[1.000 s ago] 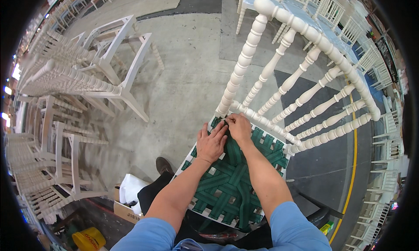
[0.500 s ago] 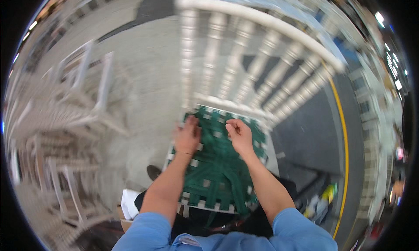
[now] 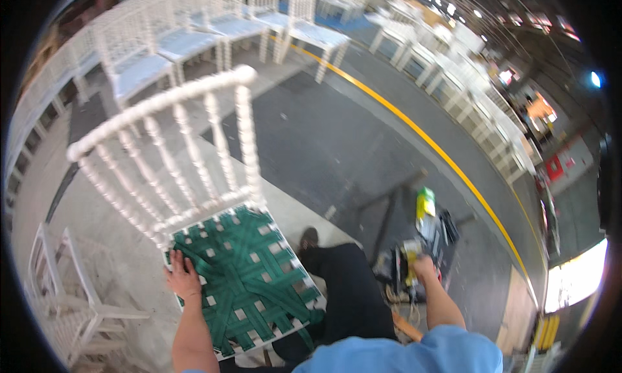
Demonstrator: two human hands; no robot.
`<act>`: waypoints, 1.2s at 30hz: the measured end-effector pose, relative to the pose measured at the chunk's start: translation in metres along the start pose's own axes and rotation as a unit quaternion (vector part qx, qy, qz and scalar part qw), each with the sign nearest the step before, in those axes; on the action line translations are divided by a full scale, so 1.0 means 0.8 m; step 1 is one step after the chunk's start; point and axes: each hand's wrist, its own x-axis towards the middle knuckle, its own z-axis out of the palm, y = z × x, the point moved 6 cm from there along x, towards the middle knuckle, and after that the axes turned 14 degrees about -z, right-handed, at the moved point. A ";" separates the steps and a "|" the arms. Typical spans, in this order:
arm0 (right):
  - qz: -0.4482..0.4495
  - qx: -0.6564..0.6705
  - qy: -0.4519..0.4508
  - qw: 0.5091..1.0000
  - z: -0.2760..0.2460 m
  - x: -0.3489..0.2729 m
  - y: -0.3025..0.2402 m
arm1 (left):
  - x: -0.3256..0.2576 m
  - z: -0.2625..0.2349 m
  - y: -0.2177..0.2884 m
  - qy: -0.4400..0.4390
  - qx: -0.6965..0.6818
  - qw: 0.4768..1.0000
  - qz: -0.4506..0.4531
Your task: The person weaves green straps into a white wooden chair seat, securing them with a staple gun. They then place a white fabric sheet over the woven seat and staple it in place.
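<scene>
The left hand [image 3: 182, 277] lies flat on the left edge of the seat of a white chair [image 3: 170, 154], fingers spread over the green webbing [image 3: 243, 279] and not closed around anything. The webbing is woven in crossing straps over the white seat frame, and the chair stands just in front of the person, its spindle back tilting up and to the left. The right hand [image 3: 424, 269] reaches out to the right, well apart from the chair, and is wrapped on the top of a yellow and grey tool [image 3: 414, 259] that sits among dark gear on the floor; how tightly the fingers close is too small to tell. A green and yellow object [image 3: 424, 201] lies just beyond it. A dark trouser leg and shoe [image 3: 310, 237] show between chair and tool. A yellow floor line [image 3: 440, 152] runs diagonally across the grey floor, with rows of white chairs [image 3: 194, 36] beyond it and another stack [image 3: 61, 295] at the lower left
</scene>
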 end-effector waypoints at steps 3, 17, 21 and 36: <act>0.006 0.138 -0.031 0.990 0.028 0.021 0.015 | -0.002 -0.011 0.001 0.018 -0.041 0.999 0.000; -0.398 0.241 -0.186 0.865 -0.031 -0.068 -0.360 | 0.005 0.006 -0.024 0.030 -0.139 0.990 0.008; -0.421 0.292 -0.369 0.775 0.042 -0.169 -0.543 | 0.007 0.013 -0.034 0.047 -0.131 0.990 0.002; -0.449 0.122 -0.513 0.721 0.391 -0.389 -0.782 | 0.009 0.011 -0.046 0.114 -0.179 0.977 0.029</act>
